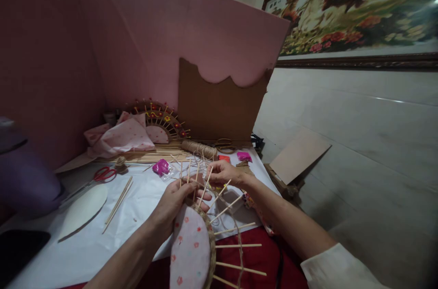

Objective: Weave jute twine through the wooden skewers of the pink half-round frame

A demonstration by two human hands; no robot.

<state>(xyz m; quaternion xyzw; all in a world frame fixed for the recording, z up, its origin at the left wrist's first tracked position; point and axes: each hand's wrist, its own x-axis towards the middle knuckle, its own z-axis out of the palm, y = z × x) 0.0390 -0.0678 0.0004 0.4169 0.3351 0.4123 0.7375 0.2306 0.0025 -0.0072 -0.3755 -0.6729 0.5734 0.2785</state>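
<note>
A half-round craft piece [191, 248], covered in pale cloth with small red flowers, has a braided rim [211, 234] and thin wooden sticks [238, 246] radiating from it. My left hand [178, 200] grips its upper end, thumb against the sticks and some fingers showing behind them. Twine [241, 255] runs from stick to stick, partway out from the rim. My right hand [224, 173] is closed in a pinch beside one upper stick, on what looks like the twine; its fingertips partly hide the strand. Loose twine hangs below that hand.
On the white-covered table lie red-handled scissors [104, 173], a pale oval piece [84, 209], loose sticks [118, 204], a twine roll [200, 149] and a magenta packet [162, 167]. Behind stand a decorated half-round piece [167, 118] and brown cardboard [219, 106]. A purple container [27, 170] is at left.
</note>
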